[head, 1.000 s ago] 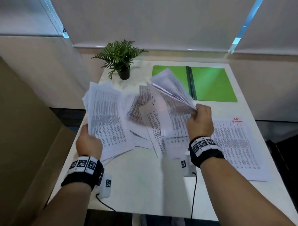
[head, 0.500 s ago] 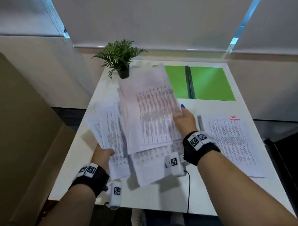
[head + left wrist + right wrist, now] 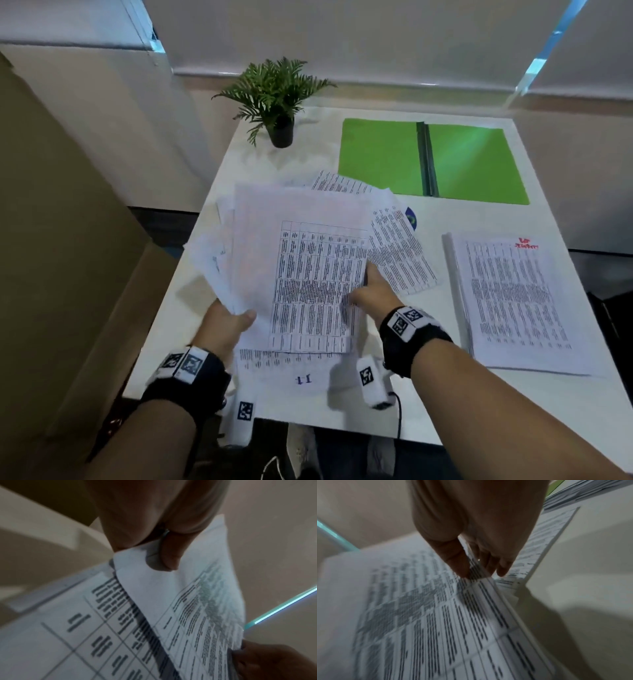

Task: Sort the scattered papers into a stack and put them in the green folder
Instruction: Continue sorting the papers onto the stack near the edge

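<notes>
A loose bundle of printed papers is held above the white table between both hands. My left hand grips its lower left edge, thumb on top, with the sheets fanned below. My right hand pinches the right edge, thumb on top and fingers under the sheets. More sheets lie on the table: one under the bundle, one to its right, and a neat pile at the right. The green folder lies open at the back.
A small potted plant stands at the table's back left corner. A brown cardboard surface rises along the table's left side. Window blinds and a sill run behind the table. A cable hangs off the front edge.
The two handfuls have come together into one bundle, which dropped nearer and flatter over the table's left half. Both hands moved closer to each other and towards me.
</notes>
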The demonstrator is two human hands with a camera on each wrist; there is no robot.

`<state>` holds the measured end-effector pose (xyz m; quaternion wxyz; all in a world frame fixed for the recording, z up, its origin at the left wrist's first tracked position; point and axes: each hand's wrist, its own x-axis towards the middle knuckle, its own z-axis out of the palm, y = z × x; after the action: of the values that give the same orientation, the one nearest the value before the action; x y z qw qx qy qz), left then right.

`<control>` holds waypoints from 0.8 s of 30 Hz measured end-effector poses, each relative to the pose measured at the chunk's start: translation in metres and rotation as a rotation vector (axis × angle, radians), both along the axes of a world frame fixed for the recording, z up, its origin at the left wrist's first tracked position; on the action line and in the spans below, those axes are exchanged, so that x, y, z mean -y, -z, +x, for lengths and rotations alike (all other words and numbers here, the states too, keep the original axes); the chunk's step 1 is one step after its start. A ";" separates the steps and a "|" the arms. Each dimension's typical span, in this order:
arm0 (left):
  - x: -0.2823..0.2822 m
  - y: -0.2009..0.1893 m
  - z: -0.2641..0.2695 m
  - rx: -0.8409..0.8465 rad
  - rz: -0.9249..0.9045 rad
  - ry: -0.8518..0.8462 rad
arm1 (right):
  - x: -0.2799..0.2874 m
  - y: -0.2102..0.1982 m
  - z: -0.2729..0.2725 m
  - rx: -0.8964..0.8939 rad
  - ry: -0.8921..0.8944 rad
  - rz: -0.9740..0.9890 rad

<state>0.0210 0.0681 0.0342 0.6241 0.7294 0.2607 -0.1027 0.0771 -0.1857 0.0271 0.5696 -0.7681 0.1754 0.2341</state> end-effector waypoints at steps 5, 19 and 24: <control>0.006 -0.058 0.006 0.161 0.036 0.012 | -0.011 -0.061 0.013 0.107 0.064 0.240; 0.017 -0.066 0.039 0.450 -0.154 -0.191 | -0.023 -0.111 0.008 0.511 0.143 0.398; 0.024 -0.069 0.046 0.495 -0.115 -0.247 | -0.030 -0.130 0.014 0.884 -0.020 -0.086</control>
<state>0.0673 0.0439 0.1037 0.7168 0.6585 0.1809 0.1408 0.0908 -0.1560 0.1570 0.5552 -0.8190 -0.0829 -0.1189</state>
